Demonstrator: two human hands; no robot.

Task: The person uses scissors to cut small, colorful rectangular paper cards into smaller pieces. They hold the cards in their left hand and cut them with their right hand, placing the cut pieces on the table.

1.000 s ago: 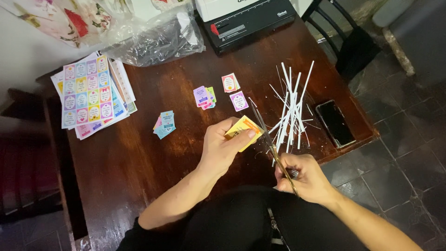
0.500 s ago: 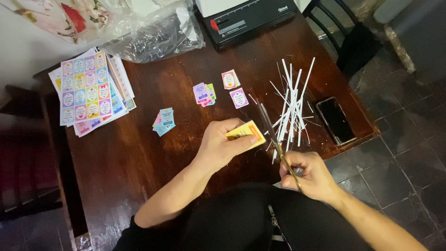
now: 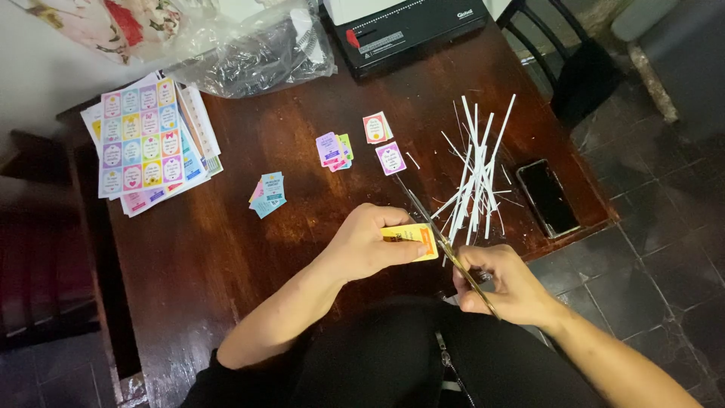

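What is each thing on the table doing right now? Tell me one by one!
left hand: pinching the yellow card
yellow card: held up, scissors at its right edge
right hand: gripping the scissors
scissors: blades nearly shut, pointing away
white paper strips: loose, criss-crossed pile
small cut cards: lying in little stacks
sticker sheets: stacked, uncut
phone: screen dark, flat
plastic bag: crumpled
black machine: closed at the table's far edge
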